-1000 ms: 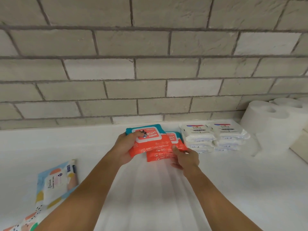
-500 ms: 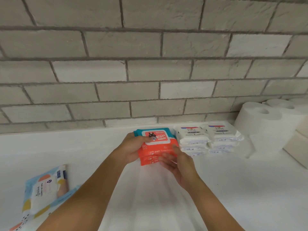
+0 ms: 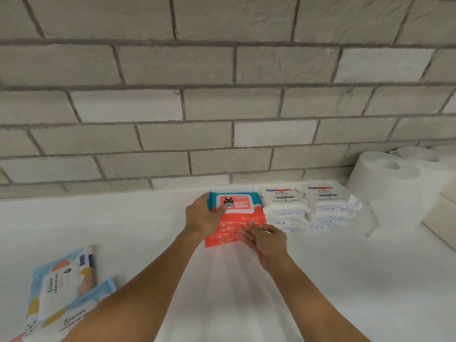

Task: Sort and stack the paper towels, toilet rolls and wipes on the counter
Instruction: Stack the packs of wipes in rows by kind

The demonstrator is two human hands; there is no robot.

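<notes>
Backdrop: grey brick wall with dark mortar lines, meeting a white matte counter [image 3: 148, 230] along its back edge. Toward the front-left corner lie loose pale-blue-and-white flat wipe packs [image 3: 64, 287], overlapping, unsorted, well apart from both hands. At the middle of the back edge, close to the wall, sits the stack of orange-and-teal soft wipe packs [image 3: 240, 214]. Its long axis appears to run from the wall toward the front edge, teal end at the wall. The left hand [image 3: 201, 215] is at the stack's left side, gripping that edge, thumb laid over the top pack's lid. The right hand [image 3: 267, 241] is at the stack's front-right corner, fingers [image 3: 249, 229] straight and close together, tips at the packs' front ends; they are motion-blurred, so exact contact is uncertain. Judgement: squaring the stack. Any push needed goes away from the right hand toward the wall, with the left hand as side stop. Just right of the stack are two stacks of white rectangular wipe packs [image 3: 283, 209], then upright white toilet rolls [image 3: 385, 183] at the back-right and a cream box [image 3: 441, 218] at the right edge.
</notes>
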